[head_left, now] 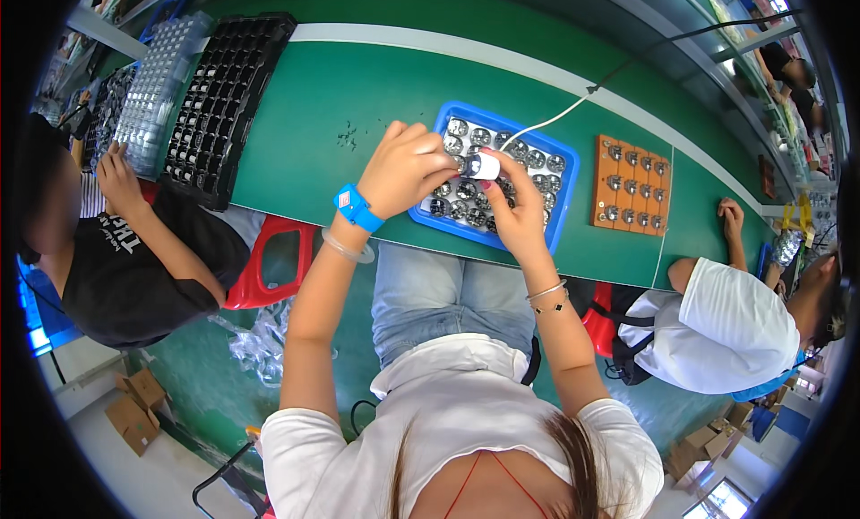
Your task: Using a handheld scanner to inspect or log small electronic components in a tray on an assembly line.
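Above a blue tray (pixel 562 216), both hands meet at a small white cylindrical part (pixel 485 166) with a dark, shiny end. My right hand (pixel 520 197) grips its white body between thumb and fingers. My left hand (pixel 408 168) comes from the left with fingers pinched together at the dark end; any smaller piece between those fingertips is hidden. Several round, shiny, clear-and-dark parts (pixel 466 190) sit in rows in the tray, partly covered by my hands. A white cable (pixel 546 121) runs down to my right fingers, and its end cannot be made out.
Tiny dark pieces (pixel 348 136) lie scattered on the green table (pixel 358 80). An orange block (pixel 602 192) holding rows of metal parts is at right; a black compartment tray (pixel 228 98) and clear trays (pixel 161 80) are at left. Co-workers sit on both sides, near red stools (pixel 253 268).
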